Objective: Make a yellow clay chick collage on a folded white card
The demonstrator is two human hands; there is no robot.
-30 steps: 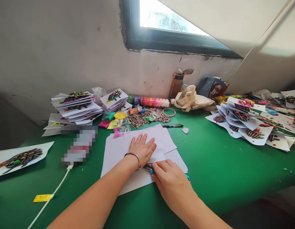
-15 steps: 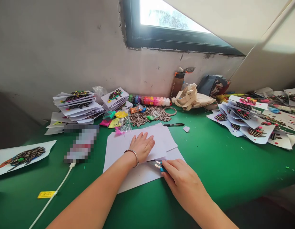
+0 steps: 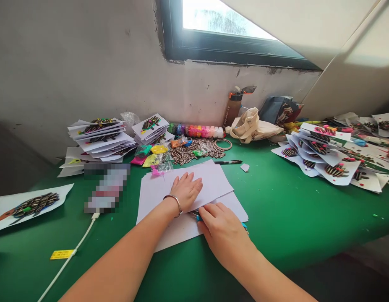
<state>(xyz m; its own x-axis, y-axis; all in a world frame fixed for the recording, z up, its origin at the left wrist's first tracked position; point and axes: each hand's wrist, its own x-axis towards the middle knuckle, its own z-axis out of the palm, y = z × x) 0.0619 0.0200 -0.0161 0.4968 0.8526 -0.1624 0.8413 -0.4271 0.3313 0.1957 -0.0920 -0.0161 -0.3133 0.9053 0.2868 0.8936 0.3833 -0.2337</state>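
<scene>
My left hand (image 3: pixel 185 192) lies flat with its fingers spread on the top sheet of white paper (image 3: pixel 210 178), which rests on a stack of white sheets (image 3: pixel 169 239). Close to its right, my right hand (image 3: pixel 224 228) is closed around a pair of scissors (image 3: pixel 198 217) with blue parts. Only the blade end by the thumb and a bit of blue past the palm show; the rest is hidden by the fingers. The scissors are at the lower edge of the top sheet, and how far the blades are apart I cannot tell.
Behind the paper are sunflower seeds (image 3: pixel 181 156), bags of coloured clay (image 3: pixel 150 159), a tape roll (image 3: pixel 223 144) and a pen (image 3: pixel 228 162). Seed-picture cards (image 3: pixel 103 140) are piled left, more cards (image 3: pixel 323 153) right. A white cable (image 3: pixel 68 258) crosses the green table (image 3: pixel 291 201) at left.
My right hand has moved left with the scissors along the top sheet's lower edge, closer to my left hand. My left hand stays pressed on the paper.
</scene>
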